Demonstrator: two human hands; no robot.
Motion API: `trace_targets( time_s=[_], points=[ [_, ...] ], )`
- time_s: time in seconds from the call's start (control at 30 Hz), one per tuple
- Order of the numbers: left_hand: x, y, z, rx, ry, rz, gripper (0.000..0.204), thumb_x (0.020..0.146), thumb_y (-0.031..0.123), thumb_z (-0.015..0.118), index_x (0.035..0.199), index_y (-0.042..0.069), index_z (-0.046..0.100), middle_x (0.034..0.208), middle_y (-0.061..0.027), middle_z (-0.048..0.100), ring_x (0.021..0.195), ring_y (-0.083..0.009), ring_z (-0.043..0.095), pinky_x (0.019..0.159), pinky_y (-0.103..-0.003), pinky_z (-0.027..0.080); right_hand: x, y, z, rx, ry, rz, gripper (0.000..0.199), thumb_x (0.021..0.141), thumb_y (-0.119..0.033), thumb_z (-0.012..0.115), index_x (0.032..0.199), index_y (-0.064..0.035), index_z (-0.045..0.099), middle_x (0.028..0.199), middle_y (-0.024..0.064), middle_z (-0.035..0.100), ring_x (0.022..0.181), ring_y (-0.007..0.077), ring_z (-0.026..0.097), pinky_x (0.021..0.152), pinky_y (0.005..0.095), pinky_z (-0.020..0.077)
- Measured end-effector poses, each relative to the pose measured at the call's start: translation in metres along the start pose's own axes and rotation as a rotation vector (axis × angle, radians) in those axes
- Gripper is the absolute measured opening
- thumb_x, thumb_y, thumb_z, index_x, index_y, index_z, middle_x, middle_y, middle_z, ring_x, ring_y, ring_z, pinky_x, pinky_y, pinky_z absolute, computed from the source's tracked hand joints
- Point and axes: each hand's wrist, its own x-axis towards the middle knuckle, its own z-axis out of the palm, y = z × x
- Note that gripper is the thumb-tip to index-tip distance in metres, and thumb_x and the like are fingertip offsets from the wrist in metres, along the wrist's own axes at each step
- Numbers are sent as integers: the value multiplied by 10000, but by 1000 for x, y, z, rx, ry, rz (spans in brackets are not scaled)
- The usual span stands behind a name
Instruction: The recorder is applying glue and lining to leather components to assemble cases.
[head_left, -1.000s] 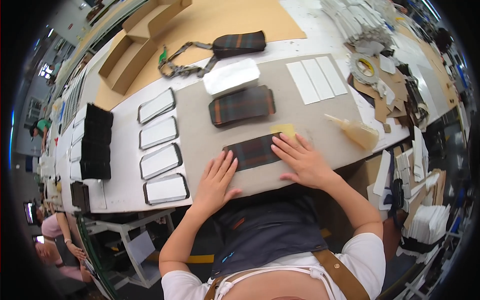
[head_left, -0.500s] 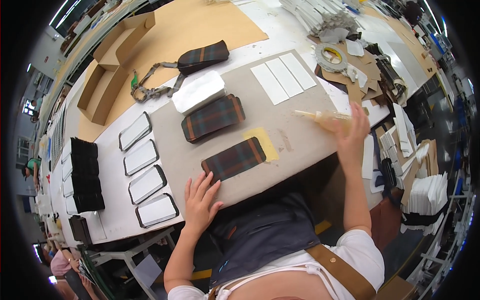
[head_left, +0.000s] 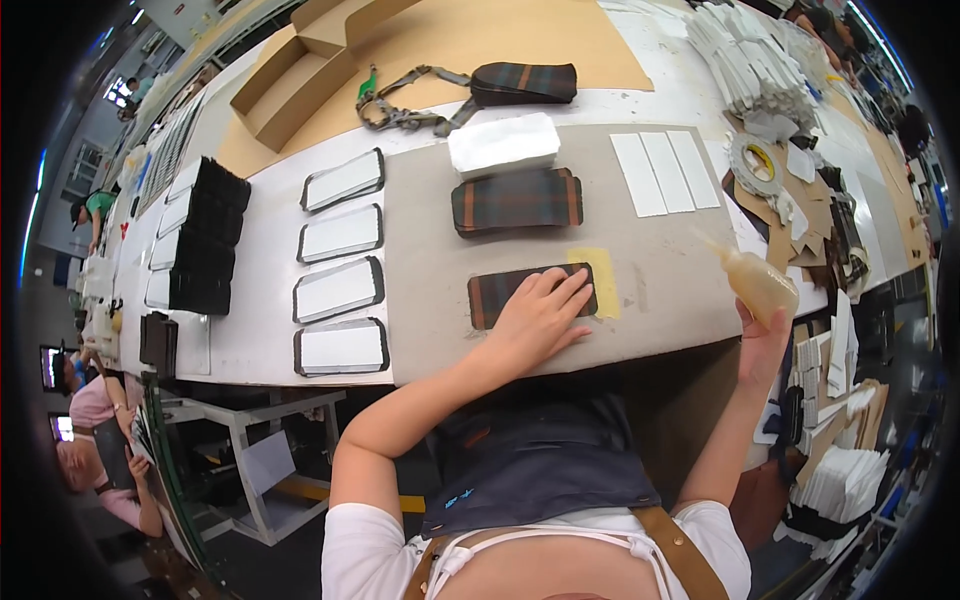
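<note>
Here the left hand (head_left: 537,318) lies flat, fingers spread and holding nothing, pressed on a dark plaid fabric piece (head_left: 500,293) that rests on the grey mat (head_left: 430,240) near the front edge of the counter (head_left: 260,300). Just beside the piece, on its right, a yellow patch (head_left: 600,282) shows on the mat. The right hand (head_left: 762,340) is closed around the lower part of a glue bottle (head_left: 755,280), amber in colour, held tilted with its nozzle pointing up and to the left, above the mat's right edge.

Behind the pressed piece sits a stack of plaid pieces (head_left: 517,200), and behind that a white block (head_left: 503,145). Three white strips (head_left: 665,172) lie side by side on the mat's far right. To the left of the mat, four black-rimmed white panels (head_left: 340,265) lie in a column, with a black stack (head_left: 207,238) further left. A plaid pouch with a strap (head_left: 522,82) rests on the brown board (head_left: 480,35) at the back, near an open cardboard box (head_left: 290,85). A tape roll (head_left: 755,165) lies among scraps on the right.
</note>
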Motion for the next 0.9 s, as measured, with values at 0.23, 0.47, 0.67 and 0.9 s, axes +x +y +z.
trace_targets(
  time_s=[0.23,0.47,0.67,0.9],
  points=[
    [16,-23,-10,-258,1,-30,423,928,299,741,1275,71,666,1351,-106,648,1203,-310,591,1010,-438,477,-22,3,55,59,-136,59,792,960,-472,722,1525,-8,416,1477,145,549,1334,271,577,1113,424,489],
    [19,-60,-53,-576,483,-351,156,1001,143,656,1099,55,741,1041,-95,741,945,-228,691,833,-334,523,-55,19,107,-309,-272,-211,691,892,-250,809,1417,-38,413,1371,206,589,1299,299,577,1121,415,453],
    [-1,-87,-43,-881,721,-544,291,1109,186,507,1160,-11,714,1019,-75,732,914,-115,631,858,-271,507,-66,28,112,-325,-213,-202,672,908,-246,793,1415,-32,406,1370,212,586,1298,305,582,1127,423,444],
    [-10,-96,-46,-971,850,-616,293,1103,221,518,1139,11,719,976,-50,725,879,-108,622,825,-268,476,-69,32,116,-364,-235,-236,658,924,-248,778,1415,-25,403,1375,217,577,1299,316,583,1130,432,439]
  ],
)
